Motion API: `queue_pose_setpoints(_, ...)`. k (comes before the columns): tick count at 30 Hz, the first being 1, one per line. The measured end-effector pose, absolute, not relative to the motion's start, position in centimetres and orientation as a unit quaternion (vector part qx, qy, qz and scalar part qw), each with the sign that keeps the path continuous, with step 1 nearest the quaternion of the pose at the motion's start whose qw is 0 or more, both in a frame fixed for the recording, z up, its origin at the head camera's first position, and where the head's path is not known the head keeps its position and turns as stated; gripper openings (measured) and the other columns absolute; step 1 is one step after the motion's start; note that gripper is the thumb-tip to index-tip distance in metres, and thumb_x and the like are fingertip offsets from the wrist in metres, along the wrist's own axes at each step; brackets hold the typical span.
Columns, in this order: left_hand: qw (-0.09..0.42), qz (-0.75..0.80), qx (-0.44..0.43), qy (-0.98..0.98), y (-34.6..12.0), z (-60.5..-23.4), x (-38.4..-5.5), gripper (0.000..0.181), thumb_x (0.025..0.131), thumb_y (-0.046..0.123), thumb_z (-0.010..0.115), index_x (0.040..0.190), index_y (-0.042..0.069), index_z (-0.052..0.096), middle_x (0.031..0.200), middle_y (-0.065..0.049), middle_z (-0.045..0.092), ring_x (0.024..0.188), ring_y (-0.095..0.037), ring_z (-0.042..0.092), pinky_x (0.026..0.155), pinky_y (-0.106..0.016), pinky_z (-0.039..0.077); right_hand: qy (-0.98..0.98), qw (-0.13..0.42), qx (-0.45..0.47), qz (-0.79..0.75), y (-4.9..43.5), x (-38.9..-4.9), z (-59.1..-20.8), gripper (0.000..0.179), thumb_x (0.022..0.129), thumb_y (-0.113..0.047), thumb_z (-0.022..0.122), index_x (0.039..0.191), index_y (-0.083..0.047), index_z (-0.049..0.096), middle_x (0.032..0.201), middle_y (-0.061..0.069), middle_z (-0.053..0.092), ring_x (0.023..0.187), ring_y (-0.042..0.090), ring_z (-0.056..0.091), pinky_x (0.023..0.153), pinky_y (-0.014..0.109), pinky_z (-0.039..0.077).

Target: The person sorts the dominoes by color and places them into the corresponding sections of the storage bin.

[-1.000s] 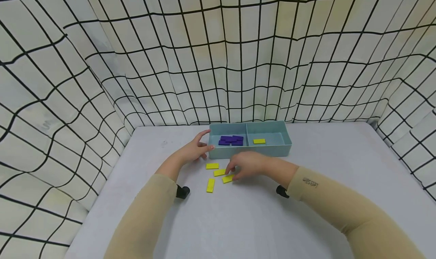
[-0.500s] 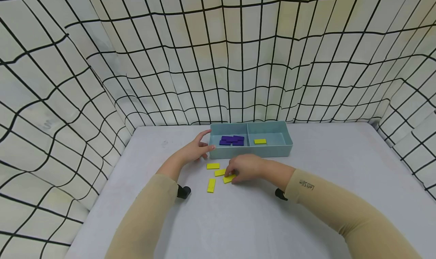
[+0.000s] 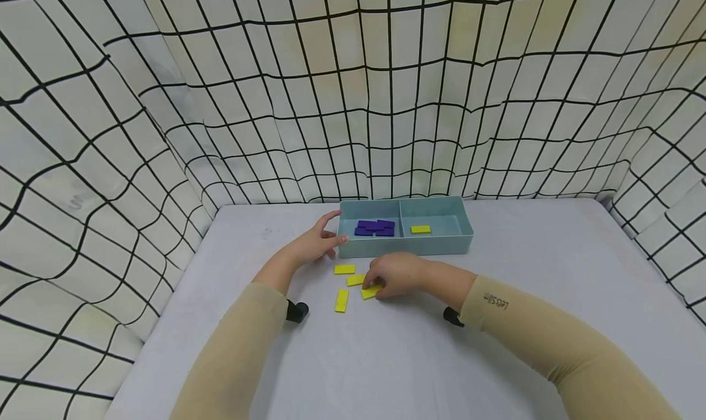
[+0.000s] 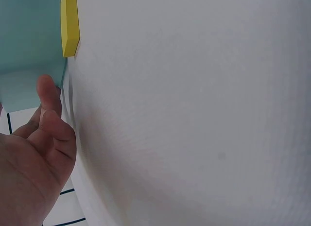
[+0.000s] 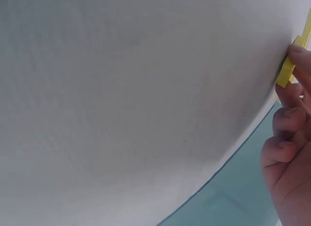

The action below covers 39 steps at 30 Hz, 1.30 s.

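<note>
My right hand pinches a flat yellow tile between thumb and fingers, low over the table. In the right wrist view this tile stands tilted, the thumb on one side of it. My left hand is at the left end of a light blue two-part box, thumb at its front corner and fingers spread along its end. Near it lie more yellow tiles: one before the box, one behind the pinched tile, one turned lengthwise. The left wrist view shows relaxed fingers beside the box.
Several purple tiles lie heaped in the box's left compartment, and a single yellow tile in the right one. The white table is enclosed at the back and sides by black netting over white sheeting.
My right fingers have closed on the nearest yellow tile, which now tilts slightly. The left hand and box have stayed put.
</note>
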State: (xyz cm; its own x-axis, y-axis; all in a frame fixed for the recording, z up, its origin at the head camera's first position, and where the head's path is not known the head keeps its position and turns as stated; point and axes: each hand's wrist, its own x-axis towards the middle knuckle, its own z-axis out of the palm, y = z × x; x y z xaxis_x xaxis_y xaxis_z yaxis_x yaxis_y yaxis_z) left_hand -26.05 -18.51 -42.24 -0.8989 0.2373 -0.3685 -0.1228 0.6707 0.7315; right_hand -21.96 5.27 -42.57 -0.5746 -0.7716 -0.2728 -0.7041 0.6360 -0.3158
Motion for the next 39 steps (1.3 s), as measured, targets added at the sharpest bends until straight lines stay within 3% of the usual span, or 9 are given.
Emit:
queue_pose_setpoints(22,0.225,0.409,0.035,0.884,-18.9,-42.4,-26.3,0.083,0.093,0.053,0.064,0.154,0.05,0.008,0.142,-0.013,0.052,0.091,-0.024,0.062,0.076,-0.035,0.045,0.889,0.182,-0.396,-0.139,7.5,-22.8,-40.1,0.028,0.089,-0.026,0.073,0.116,-0.03,0.073,0.094,-0.017,0.06,0.09,0.012,0.058,0.079,0.027,0.048)
queue_pose_setpoints(39,0.223,0.41,0.032,0.884,-18.7,-42.4,-26.2,0.082,0.093,0.053,0.064,0.154,0.05,0.009,0.142,-0.013,0.052,0.092,-0.023,0.062,0.078,-0.035,0.044,0.904,0.116,-0.363,-0.193,15.5,-25.5,-35.7,0.029,0.089,-0.017,0.073,0.117,-0.026,0.073,0.098,-0.01,0.063,0.083,0.017,0.055,0.072,0.032,0.048)
